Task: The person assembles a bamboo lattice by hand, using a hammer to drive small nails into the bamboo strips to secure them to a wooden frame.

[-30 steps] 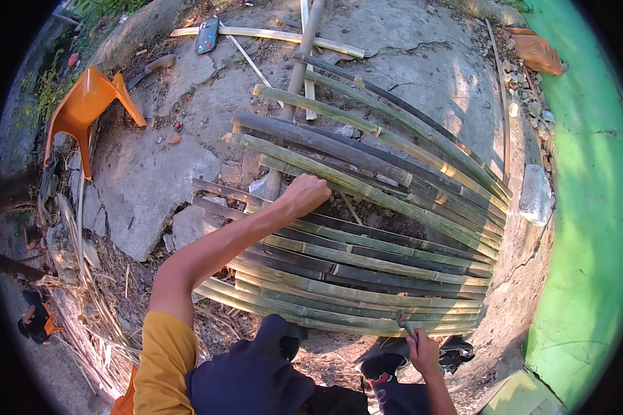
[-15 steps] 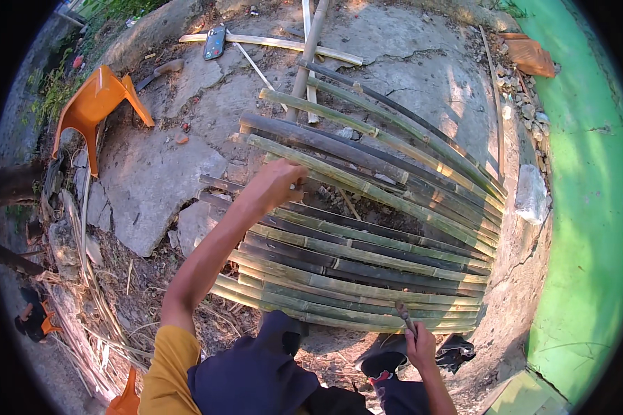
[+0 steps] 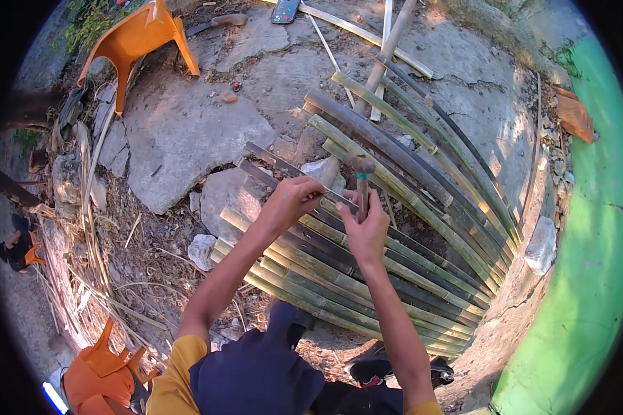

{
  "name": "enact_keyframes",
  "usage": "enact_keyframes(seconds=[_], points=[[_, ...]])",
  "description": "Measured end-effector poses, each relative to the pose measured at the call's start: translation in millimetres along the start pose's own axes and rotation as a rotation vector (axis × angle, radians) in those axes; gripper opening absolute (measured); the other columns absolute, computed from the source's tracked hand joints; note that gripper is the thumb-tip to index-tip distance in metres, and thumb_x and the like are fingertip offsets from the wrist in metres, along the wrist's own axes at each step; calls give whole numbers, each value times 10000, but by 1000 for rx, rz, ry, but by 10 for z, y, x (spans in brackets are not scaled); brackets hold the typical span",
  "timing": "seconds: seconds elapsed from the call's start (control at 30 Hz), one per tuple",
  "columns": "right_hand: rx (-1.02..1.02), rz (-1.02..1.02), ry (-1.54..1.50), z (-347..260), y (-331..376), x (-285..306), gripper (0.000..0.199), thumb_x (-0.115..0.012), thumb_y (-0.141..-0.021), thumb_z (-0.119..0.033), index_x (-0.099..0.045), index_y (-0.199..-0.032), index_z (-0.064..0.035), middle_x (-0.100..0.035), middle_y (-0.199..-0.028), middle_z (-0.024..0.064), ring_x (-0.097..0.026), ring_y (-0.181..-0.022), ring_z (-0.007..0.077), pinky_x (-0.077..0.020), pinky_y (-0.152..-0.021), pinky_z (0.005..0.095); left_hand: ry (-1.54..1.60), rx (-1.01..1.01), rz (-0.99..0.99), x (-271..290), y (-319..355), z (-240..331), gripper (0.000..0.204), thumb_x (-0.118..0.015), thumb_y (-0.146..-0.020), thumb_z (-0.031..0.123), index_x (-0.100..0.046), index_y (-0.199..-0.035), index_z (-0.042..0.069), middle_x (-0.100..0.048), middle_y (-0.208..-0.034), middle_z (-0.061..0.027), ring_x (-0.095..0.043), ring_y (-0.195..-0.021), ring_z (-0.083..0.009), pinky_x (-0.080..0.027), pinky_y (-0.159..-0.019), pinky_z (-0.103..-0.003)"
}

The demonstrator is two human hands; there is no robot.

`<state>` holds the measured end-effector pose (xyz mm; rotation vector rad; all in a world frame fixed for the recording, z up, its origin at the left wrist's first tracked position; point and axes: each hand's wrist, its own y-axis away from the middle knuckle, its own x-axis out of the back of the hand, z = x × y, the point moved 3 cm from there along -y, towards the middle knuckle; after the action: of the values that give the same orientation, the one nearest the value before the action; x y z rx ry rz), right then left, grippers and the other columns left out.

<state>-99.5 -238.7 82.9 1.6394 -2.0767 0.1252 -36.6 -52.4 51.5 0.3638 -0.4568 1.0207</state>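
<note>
We steady a nail [image 3: 333, 193] upright between the left hand's [image 3: 291, 202] pinched fingers, its tip set on the bamboo slats [image 3: 367, 270] laid side by side over the cracked stone ground [image 3: 180, 131]. Just beside it, the right hand [image 3: 367, 232] has its fingers clamped round the handle of a hammer [image 3: 359, 181], head raised above the nail. Longer bamboo poles [image 3: 394, 149] lie fanned across the slats behind, running toward a green wall [image 3: 588, 277] on our right. An orange chair [image 3: 135, 41] lies tipped over well apart at upper left, and a second orange seat [image 3: 104, 370] sits near our left elbow.

The risk, as we judge it, lies in how close the two hands work: a blow that lands off-centre could catch the pinching fingers or bend the nail sideways. The rounded, glossy bamboo may also let the tip skid, or split along the grain under a hard strike.
</note>
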Motion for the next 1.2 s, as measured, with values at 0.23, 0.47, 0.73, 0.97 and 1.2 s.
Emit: enact_keyframes(seconds=[0.23,0.47,0.73,0.97,1.2], points=[[24,-73,38,129,-301,-404,229,-803,-890,-62,-598,-978,-8,-793,-889,141,-733,-705,251,-538,-667,388,20,8,108,11,60,-60,244,-775,-844,-13,-743,-1085,0,-749,-989,-138,-765,-881,-272,-615,-792,-378],[-17,-88,55,248,-314,-478,229,-802,-867,-57,-613,-988,-15,-766,-825,104,-556,-571,152,-490,-604,358,176,-67,174,-78,34,-148,319,-805,-824,-18,-732,-1134,0,-763,-1036,-120,-760,-942,-245,-612,-836,-366],[-41,28,16,184,-234,-503,242,-796,-872,-76,-595,-989,-11,-759,-828,71,-507,-547,107,-438,-548,317,276,-90,304,-261,55,-385,415,-827,-805,-41,-730,-1199,43,-765,-1042,-90,-763,-958,-223,-616,-850,-358],[-27,101,-31,206,-251,-451,299,-846,-874,-118,-580,-976,-25,-744,-810,40,-437,-546,54,-375,-514,273,394,-78,236,-334,87,-409,613,-818,-846,-65,-599,-1402,72,-759,-1058,-104,-770,-988,-193,-620,-886,-336],[-4,76,32,99,-200,-456,308,-859,-864,-122,-583,-969,-34,-755,-813,46,-437,-541,54,-373,-509,275,380,-102,240,-309,101,-392,697,-791,-834,-73,-531,-1455,108,-752,-1035,-105,-774,-965,-247,-620,-854,-373]])
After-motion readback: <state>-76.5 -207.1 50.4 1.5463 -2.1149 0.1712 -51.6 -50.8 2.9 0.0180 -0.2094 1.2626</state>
